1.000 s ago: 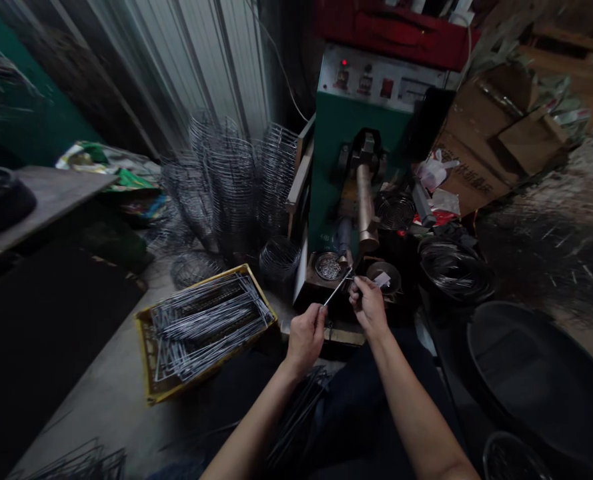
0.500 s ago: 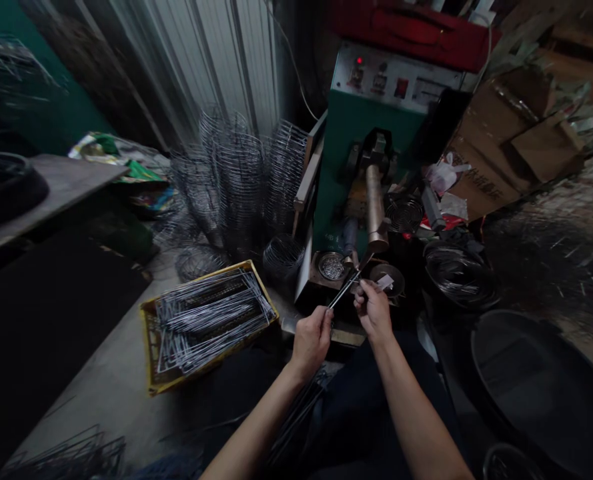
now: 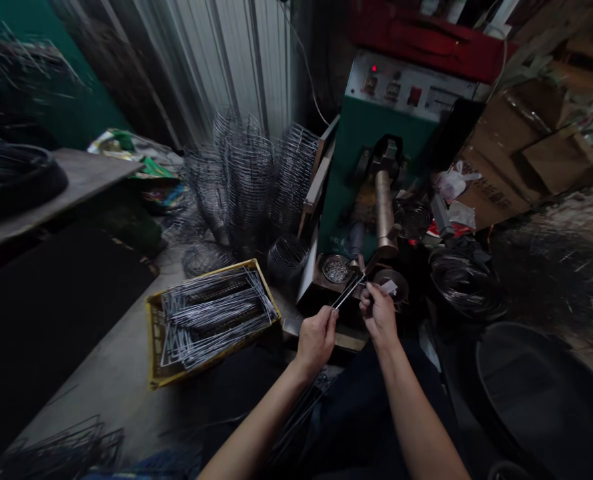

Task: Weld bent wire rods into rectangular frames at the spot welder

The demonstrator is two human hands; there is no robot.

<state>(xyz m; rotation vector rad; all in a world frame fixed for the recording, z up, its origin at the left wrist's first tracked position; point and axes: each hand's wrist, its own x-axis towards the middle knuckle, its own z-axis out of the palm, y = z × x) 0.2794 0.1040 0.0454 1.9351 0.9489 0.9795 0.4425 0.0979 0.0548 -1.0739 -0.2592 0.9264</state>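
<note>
My left hand (image 3: 317,339) is closed around the near end of a thin bent metal wire piece (image 3: 347,295), its two strands running side by side. The piece slants up and right to the tips of the machine's electrodes (image 3: 360,263). At its far end my right hand (image 3: 379,312) pinches with thumb and forefinger; the exact contact there is too small to make out. The green machine (image 3: 339,190), which looks like a spot welder, has a lit red lamp. Beside the electrodes a round dish (image 3: 335,269) holds small shiny metal bits.
Left of my hands, a yellow crate (image 3: 152,347) contains many similar bent wires (image 3: 211,310). Stacked wire baskets (image 3: 249,180) stand behind it. On the right are a wire coil (image 3: 461,283), a large dark round tub (image 3: 541,387) and cardboard boxes (image 3: 496,173).
The view has shifted slightly, so the surroundings appear further right and a little lower. Both hands keep their grip, and the wire piece stays at the electrodes.
</note>
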